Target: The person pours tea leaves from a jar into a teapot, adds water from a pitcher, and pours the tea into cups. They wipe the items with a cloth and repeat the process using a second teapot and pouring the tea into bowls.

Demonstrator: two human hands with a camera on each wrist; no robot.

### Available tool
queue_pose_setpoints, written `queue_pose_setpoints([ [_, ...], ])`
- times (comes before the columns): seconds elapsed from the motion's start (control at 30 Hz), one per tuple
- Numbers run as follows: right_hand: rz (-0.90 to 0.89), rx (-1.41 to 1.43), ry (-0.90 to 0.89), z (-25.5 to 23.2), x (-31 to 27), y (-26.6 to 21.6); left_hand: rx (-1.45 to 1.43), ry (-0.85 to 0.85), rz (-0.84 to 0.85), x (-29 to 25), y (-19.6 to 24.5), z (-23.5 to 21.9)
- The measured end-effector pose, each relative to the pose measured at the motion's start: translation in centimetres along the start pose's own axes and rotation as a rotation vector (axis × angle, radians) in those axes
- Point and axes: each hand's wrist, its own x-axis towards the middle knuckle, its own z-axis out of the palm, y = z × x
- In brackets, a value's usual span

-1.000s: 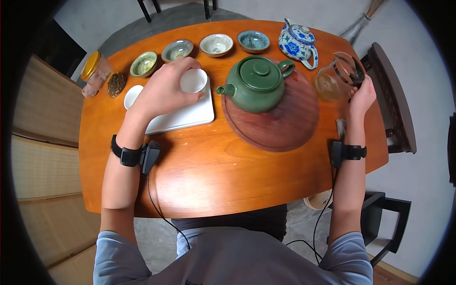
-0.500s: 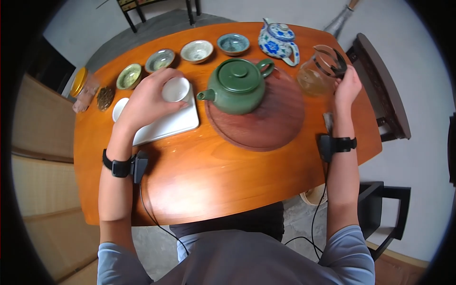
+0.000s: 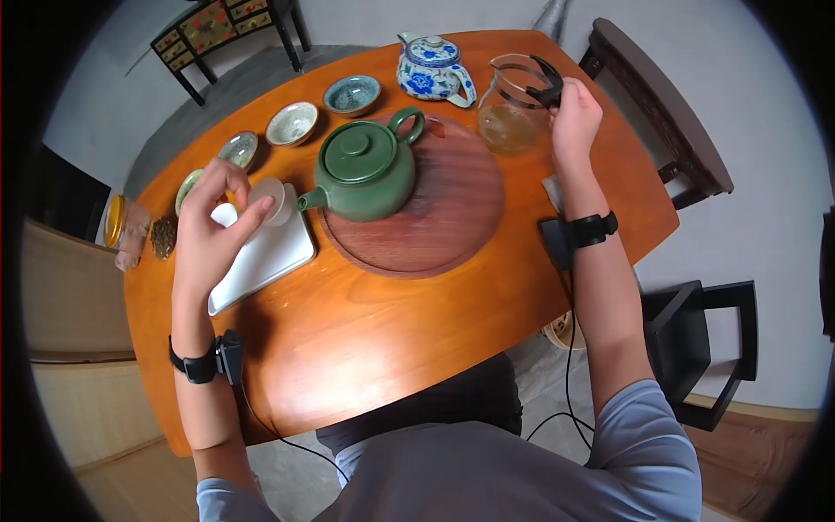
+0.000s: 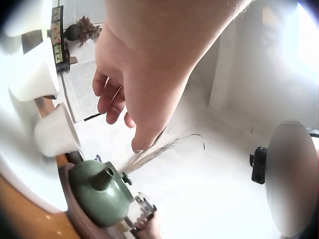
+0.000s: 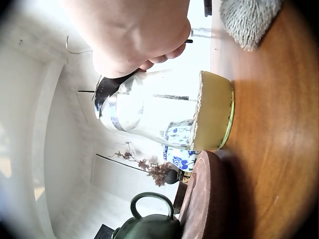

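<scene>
My left hand (image 3: 213, 230) is above the white tray (image 3: 261, 270), thumb and fingers apart with nothing between them. Beside it on the tray stands a white cup (image 3: 277, 204); the left wrist view shows this cup (image 4: 57, 132) and others in a row below the hand. On the right, my right hand (image 3: 578, 122) grips the black handle of a glass pitcher (image 3: 507, 122). Yellowish tea fills the bottom of the pitcher (image 5: 212, 109), which is upright at the table surface. Between the hands, a green teapot (image 3: 365, 174) sits on a round brown board (image 3: 444, 217), spout toward the cup.
Glazed bowls, including a blue one (image 3: 351, 94), line the far edge beside a blue-and-white teapot (image 3: 433, 70). A yellow-lidded jar (image 3: 122, 226) and dark dried leaves (image 3: 163, 237) lie at far left. A grey fringed brush or cloth (image 5: 249, 22) lies near the right wrist.
My left hand has let go of the white cup and drawn back left from it. My right hand keeps its hold on the pitcher. The head view has turned to the right.
</scene>
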Motion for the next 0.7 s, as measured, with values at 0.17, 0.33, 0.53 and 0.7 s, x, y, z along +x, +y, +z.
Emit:
queue_pose_setpoints([
  [0.17,-0.015,-0.003,-0.014,-0.1,0.1,0.2,-0.078,-0.167,0.189,-1.6,2.5,1.1],
  [0.33,-0.016,-0.014,0.012,0.5,-0.4,-0.9,-0.335,-0.329,0.323,-3.1,7.7,3.3],
  [0.53,0.016,-0.08,-0.012,0.2,0.0,-0.9,-0.455,-0.488,0.221,-1.6,13.6,9.7],
  [0.7,-0.039,-0.319,0.046,-0.2,0.7,1.4,-0.739,-0.595,0.033,2.9,16.2,18.4],
])
